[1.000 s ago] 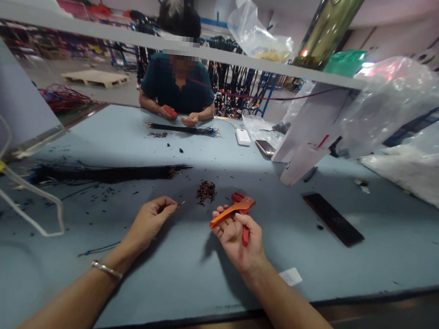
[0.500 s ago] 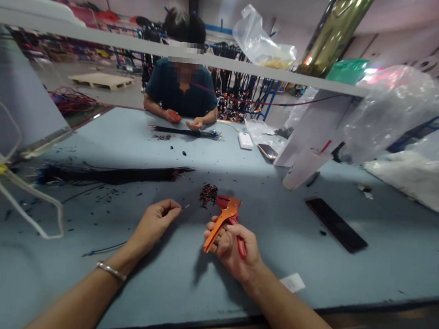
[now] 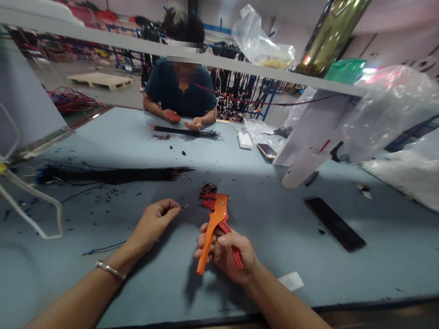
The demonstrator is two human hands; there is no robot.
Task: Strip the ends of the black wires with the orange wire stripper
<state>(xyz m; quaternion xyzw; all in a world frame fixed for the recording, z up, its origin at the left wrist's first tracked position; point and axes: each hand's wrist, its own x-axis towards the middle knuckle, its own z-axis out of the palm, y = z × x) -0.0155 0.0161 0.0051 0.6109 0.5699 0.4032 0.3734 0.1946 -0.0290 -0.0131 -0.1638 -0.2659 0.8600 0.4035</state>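
My left hand (image 3: 156, 222) pinches a thin dark wire (image 3: 185, 206), whose short tip sticks out to the right of the fingertips. In my right hand (image 3: 230, 251) is an orange and red wire stripper (image 3: 216, 216), its handles spread and its red jaws pointing up and left. Those jaws overlap a small pile of dark and copper-coloured scraps (image 3: 208, 188). Behind my left hand lies a long bundle of black wires (image 3: 113, 175). A short loose wire (image 3: 104, 248) with a blue end rests left of my left forearm.
Across the table (image 3: 229, 300) a person (image 3: 180, 91) sits behind a smaller wire bundle (image 3: 186, 131). On the right are a black phone (image 3: 335, 224), a cup with a red straw (image 3: 305, 167) and plastic bags (image 3: 395, 114). White cable (image 3: 57, 211) loops at left; a shelf (image 3: 229, 63) spans above.
My right hand has shifted slightly left and down, and the stripper has turned more upright, its jaws now over the scrap pile. My left hand has barely moved.
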